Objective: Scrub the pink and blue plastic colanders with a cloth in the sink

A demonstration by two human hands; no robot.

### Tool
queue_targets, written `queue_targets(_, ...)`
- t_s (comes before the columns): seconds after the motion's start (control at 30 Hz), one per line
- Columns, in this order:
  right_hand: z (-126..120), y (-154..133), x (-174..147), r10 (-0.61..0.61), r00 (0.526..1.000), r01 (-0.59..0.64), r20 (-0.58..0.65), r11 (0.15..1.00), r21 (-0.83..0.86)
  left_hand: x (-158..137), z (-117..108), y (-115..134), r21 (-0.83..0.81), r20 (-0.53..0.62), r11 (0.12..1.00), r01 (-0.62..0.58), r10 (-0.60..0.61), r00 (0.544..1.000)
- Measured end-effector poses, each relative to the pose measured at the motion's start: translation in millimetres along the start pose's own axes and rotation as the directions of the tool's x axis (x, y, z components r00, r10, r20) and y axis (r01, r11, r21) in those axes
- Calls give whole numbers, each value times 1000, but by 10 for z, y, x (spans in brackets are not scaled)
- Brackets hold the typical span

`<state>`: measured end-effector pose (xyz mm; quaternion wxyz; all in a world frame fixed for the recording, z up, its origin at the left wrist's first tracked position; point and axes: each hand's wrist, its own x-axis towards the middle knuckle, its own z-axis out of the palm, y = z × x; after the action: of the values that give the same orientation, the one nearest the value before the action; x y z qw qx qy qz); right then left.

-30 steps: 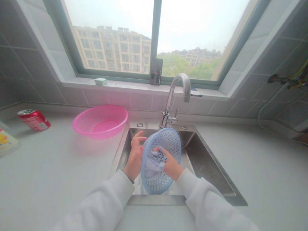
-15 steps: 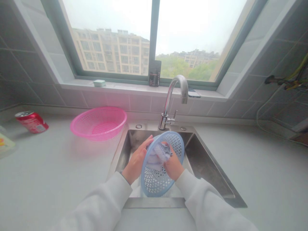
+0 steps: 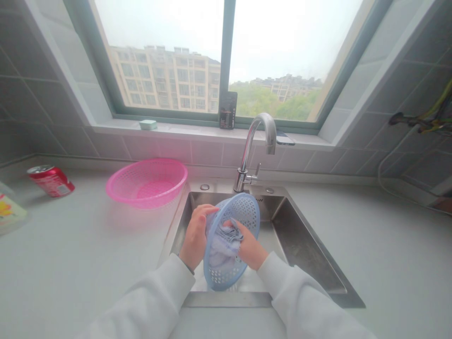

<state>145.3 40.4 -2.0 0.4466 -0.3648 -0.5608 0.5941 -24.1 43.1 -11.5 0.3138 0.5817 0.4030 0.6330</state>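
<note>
A light blue plastic colander [image 3: 250, 209] is tipped on its side over the steel sink [image 3: 303, 245], its opening turned to the right. My left hand [image 3: 196, 238] grips it from the left, with part of the fingers hidden behind the rim. Inside the basket, my right hand [image 3: 250, 247] is closed on a bunched pale cloth [image 3: 222, 249] with grey stripes, which lies against the inner wall. The chrome faucet [image 3: 261, 125] stands behind the colander, and no water shows coming from its spout.
On the counter to the left sit a pink plastic basket [image 3: 146, 183], a red can [image 3: 52, 181] and a partly visible container [image 3: 10, 212]. The windowsill holds a small green box [image 3: 148, 125], a dark upright packet [image 3: 228, 110] and a phone-like flat object [image 3: 284, 138].
The colander has turned, its opening looking narrower and shifted slightly left. My right hand and the cloth have moved left and lower within it. My left hand has also shifted left.
</note>
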Motion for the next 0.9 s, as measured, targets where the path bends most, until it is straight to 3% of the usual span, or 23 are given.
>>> queue_targets(0.2,-35,-5,73,53,984,-13,-169,973,231,-18,10,-13,15,123,997,74,-75,990)
queue_targets(0.37,-103,11,136,67,957,52,-283,918,393,-73,95,-126,155,199,986,-55,23,980)
queue_targets(0.57,-86,0,111,79,982,-12,-174,934,358,-66,117,-150,119,221,991,-56,29,975)
queue_targets(0.73,-105,-16,70,17,1000,-12,-26,982,191,-46,59,-90,110,139,989,-102,86,986)
queue_targets(0.9,-94,-116,32,48,998,-50,43,998,39,-40,30,-22,262,-35,958,-113,127,991)
